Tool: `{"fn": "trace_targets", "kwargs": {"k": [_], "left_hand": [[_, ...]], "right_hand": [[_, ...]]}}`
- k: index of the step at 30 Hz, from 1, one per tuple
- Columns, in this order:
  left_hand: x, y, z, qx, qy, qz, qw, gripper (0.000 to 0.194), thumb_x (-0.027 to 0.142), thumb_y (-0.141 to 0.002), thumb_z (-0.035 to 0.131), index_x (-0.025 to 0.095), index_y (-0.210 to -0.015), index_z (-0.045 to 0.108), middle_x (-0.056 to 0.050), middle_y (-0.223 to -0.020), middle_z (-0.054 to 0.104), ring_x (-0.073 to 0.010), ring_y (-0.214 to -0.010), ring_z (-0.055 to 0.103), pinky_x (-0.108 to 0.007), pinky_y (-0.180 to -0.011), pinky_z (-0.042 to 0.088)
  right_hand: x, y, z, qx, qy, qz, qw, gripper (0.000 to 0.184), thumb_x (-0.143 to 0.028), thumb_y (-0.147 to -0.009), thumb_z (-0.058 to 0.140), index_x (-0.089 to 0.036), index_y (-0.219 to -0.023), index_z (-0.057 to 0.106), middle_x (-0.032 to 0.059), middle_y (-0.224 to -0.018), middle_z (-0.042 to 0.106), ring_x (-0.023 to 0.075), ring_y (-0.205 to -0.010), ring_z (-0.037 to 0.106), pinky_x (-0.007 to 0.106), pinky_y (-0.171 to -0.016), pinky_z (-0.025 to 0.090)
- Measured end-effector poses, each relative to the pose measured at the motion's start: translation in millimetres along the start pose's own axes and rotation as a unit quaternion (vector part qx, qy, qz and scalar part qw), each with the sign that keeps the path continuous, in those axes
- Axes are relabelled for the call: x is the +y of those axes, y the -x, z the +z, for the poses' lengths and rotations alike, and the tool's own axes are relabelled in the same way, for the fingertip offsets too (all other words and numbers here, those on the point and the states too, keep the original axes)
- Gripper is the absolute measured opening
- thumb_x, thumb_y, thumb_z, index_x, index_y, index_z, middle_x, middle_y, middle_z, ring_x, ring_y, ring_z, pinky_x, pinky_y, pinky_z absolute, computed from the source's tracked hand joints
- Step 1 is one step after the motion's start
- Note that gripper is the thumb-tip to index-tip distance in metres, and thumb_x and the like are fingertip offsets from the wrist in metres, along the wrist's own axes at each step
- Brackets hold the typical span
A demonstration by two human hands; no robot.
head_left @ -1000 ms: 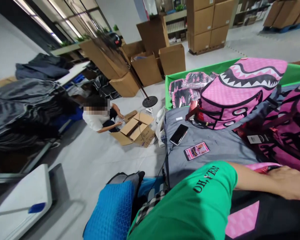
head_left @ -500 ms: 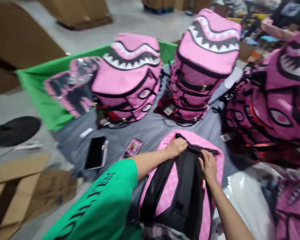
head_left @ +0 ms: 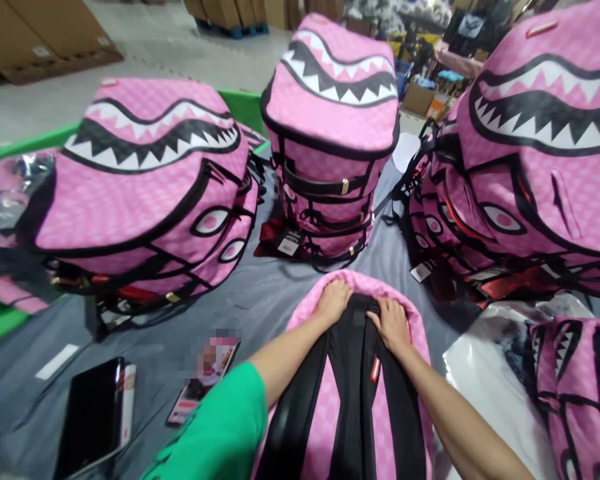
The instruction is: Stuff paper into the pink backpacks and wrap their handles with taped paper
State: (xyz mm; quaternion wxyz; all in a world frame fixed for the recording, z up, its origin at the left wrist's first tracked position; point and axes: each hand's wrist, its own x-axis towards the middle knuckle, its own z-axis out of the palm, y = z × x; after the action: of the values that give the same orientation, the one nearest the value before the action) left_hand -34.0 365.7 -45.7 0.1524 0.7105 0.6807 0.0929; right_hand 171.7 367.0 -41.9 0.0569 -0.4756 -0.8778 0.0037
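Observation:
A pink checkered backpack (head_left: 325, 400) with black shoulder straps lies back side up in front of me. My left hand (head_left: 335, 300) is closed over its upper edge, left of the black middle panel, fingertips curled onto the pink fabric. On the other side of that panel, my right hand (head_left: 391, 323) grips the top by the right strap, its thumb pointing toward the middle. A small red label (head_left: 375, 369) shows below the right hand. Parts of the fingers are hidden in the fabric folds.
Stacks of shark-mouth backpacks stand at the left (head_left: 145, 200), the middle (head_left: 330, 127) and the right (head_left: 545, 153). A black tablet (head_left: 93, 413) and a printed card (head_left: 205, 380) lie on the grey cloth (head_left: 170, 353). Clear plastic (head_left: 495, 373) and another pink backpack (head_left: 580, 393) are at right.
The view has moved closer and turned right. Both hands have come nearer together on the backpack's top, and the dark edging between them, stretched wide before, is now mostly out of sight.

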Motion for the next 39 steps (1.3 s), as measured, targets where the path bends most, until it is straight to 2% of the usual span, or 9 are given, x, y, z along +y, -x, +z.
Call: {"fn": "trace_targets", "kwargs": {"k": [6,9,12,17,21,27,31,35,39], "left_hand": [[16.0,-1.4,-22.9,0.001,0.005,-0.014,1.000,0.034,0.031,-0.104,0.043,0.012,-0.108,0.070,-0.015,-0.107,0.072,-0.0263,-0.109,0.066,-0.044,-0.103,0.048],[35.8,34.8,-27.1,0.022,-0.005,0.011,1.000,0.066,0.059,-0.098,0.046,0.010,-0.142,0.055,-0.024,-0.143,0.056,-0.0391,-0.140,0.044,-0.056,-0.116,0.034],[52.4,78.5,-13.6,-0.003,-0.006,0.082,0.997,0.096,0.081,-0.085,0.048,0.023,-0.159,0.030,-0.024,-0.163,0.028,-0.0482,-0.152,0.018,-0.070,-0.117,0.020],[57.5,95.7,6.5,-0.006,-0.021,0.083,0.996,0.066,0.061,-0.097,0.047,0.038,-0.157,0.032,-0.015,-0.164,0.032,-0.0433,-0.152,0.023,-0.066,-0.118,0.022],[58.7,90.8,10.9,0.030,-0.028,0.065,0.997,0.061,0.057,-0.097,0.049,0.039,-0.155,0.038,-0.012,-0.165,0.032,-0.0413,-0.152,0.025,-0.063,-0.119,0.025],[61.5,100.3,21.6,0.058,-0.017,0.068,0.996,0.062,0.058,-0.097,0.049,0.039,-0.155,0.038,-0.012,-0.165,0.030,-0.0415,-0.153,0.024,-0.063,-0.120,0.025],[59.5,94.2,27.0,0.087,-0.017,0.081,0.993,0.067,0.061,-0.090,0.059,0.040,-0.152,0.044,-0.012,-0.165,0.032,-0.0467,-0.151,0.024,-0.068,-0.116,0.029],[60.0,85.0,24.9,0.104,-0.008,0.088,0.991,0.065,0.056,-0.088,0.064,0.036,-0.148,0.051,-0.012,-0.161,0.039,-0.0469,-0.148,0.030,-0.071,-0.112,0.032],[62.1,85.5,21.4,0.082,0.019,0.089,0.992,0.063,0.051,-0.093,0.059,0.030,-0.151,0.048,-0.013,-0.163,0.035,-0.0466,-0.150,0.024,-0.071,-0.116,0.025]], "right_hand": [[1.9,-21.5,1.0,-0.008,0.039,0.027,0.999,0.043,-0.052,-0.102,0.043,-0.015,-0.108,0.063,0.0153,-0.102,0.065,0.0286,-0.095,0.058,0.040,-0.080,0.048],[-1.9,-26.9,-0.2,-0.004,0.027,0.044,0.999,0.038,-0.049,-0.101,0.047,-0.015,-0.106,0.064,0.0153,-0.100,0.065,0.0285,-0.093,0.059,0.040,-0.080,0.048],[-7.3,-25.4,-3.7,-0.004,0.012,0.064,0.998,0.035,-0.045,-0.099,0.054,-0.013,-0.109,0.063,0.0169,-0.104,0.065,0.0287,-0.096,0.060,0.041,-0.083,0.049],[4.0,-18.3,-35.0,-0.037,-0.023,0.030,0.999,0.024,-0.026,-0.099,0.055,-0.017,-0.119,0.065,0.0114,-0.114,0.069,0.0250,-0.106,0.062,0.036,-0.093,0.049],[40.8,-24.8,-65.0,-0.062,-0.029,0.039,0.997,0.044,-0.014,-0.088,0.066,-0.022,-0.131,0.059,0.0126,-0.135,0.061,0.0263,-0.123,0.056,0.038,-0.101,0.046],[79.9,-67.7,-55.1,-0.179,-0.032,0.098,0.978,0.030,-0.022,-0.064,0.091,-0.018,-0.085,0.070,0.0060,-0.088,0.074,0.0217,-0.083,0.069,0.027,-0.069,0.047],[73.0,-79.2,-52.6,-0.167,-0.033,0.117,0.978,0.016,-0.027,-0.084,0.076,-0.012,-0.084,0.070,0.0069,-0.084,0.074,0.0171,-0.080,0.069,0.029,-0.075,0.050],[27.2,-20.1,-64.9,-0.076,-0.028,0.117,0.990,0.031,-0.017,-0.092,0.061,-0.009,-0.122,0.064,0.0249,-0.128,0.066,0.0315,-0.121,0.061,0.046,-0.100,0.048],[-57.3,116.7,-77.1,-0.033,-0.058,0.054,0.996,0.047,-0.027,-0.100,0.046,-0.017,-0.145,0.049,0.0175,-0.155,0.047,0.0291,-0.147,0.039,0.054,-0.120,0.033]]}}
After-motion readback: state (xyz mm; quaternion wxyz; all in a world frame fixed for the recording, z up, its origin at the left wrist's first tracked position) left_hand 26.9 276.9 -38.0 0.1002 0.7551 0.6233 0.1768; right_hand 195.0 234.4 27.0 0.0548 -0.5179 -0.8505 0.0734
